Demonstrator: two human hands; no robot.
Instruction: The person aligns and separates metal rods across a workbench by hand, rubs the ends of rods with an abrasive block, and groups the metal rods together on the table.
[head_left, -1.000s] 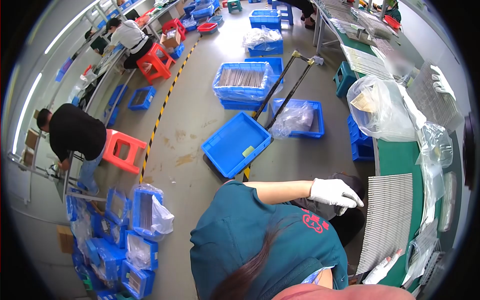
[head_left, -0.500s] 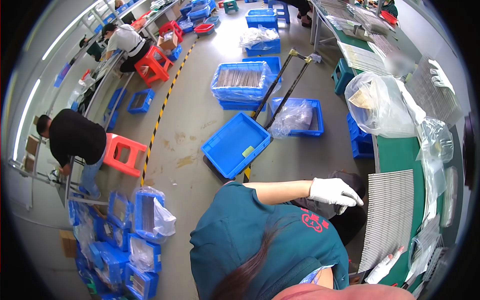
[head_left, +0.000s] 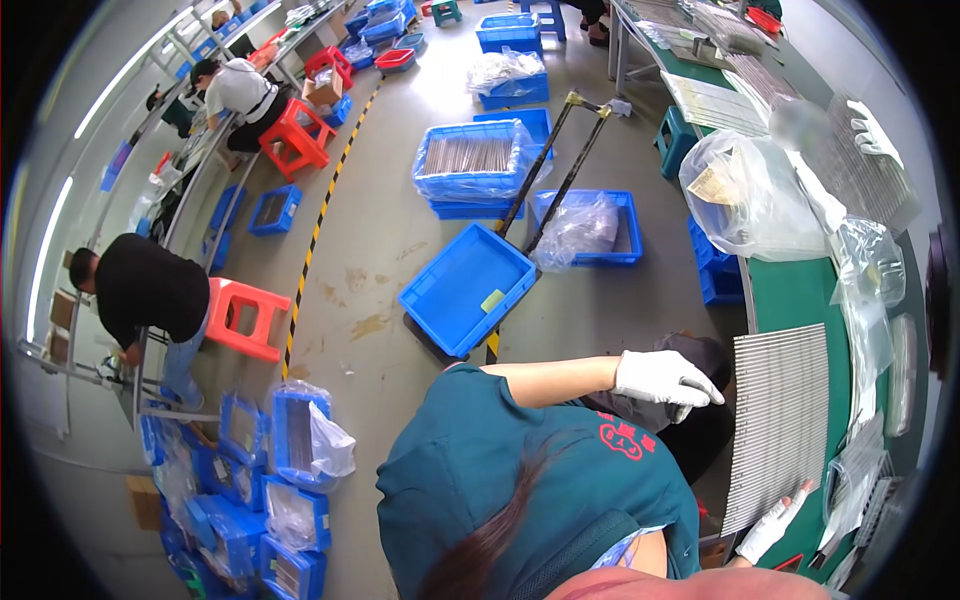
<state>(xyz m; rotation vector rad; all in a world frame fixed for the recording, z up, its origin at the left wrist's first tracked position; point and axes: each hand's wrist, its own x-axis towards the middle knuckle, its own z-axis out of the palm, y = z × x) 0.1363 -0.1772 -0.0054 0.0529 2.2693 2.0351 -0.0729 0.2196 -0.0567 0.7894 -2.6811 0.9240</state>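
Note:
My left hand [head_left: 668, 383], in a white glove, hangs in front of my body near the table edge, its fingers stretched out and nothing visible in it. A row of thin grey metal rods [head_left: 778, 425], lying side by side like a sheet, covers the near part of the green table top. At the lower end of these rods is my right hand [head_left: 768, 530], in a white glove with bare fingertips. Its fingers are extended along the last rods and seem to touch them.
Clear plastic bags [head_left: 750, 195] and rod bundles [head_left: 860, 165] lie on the green table [head_left: 785, 290]. Behind me stand an empty blue crate [head_left: 465, 285] on a trolley, a crate of rods [head_left: 470, 155] and stacked crates [head_left: 295, 510]. A person [head_left: 155, 285] works at the opposite bench.
My right hand has moved slightly up along the lower end of the rods, with fingers more spread. My left hand stays nearly in place. The view has shifted a little.

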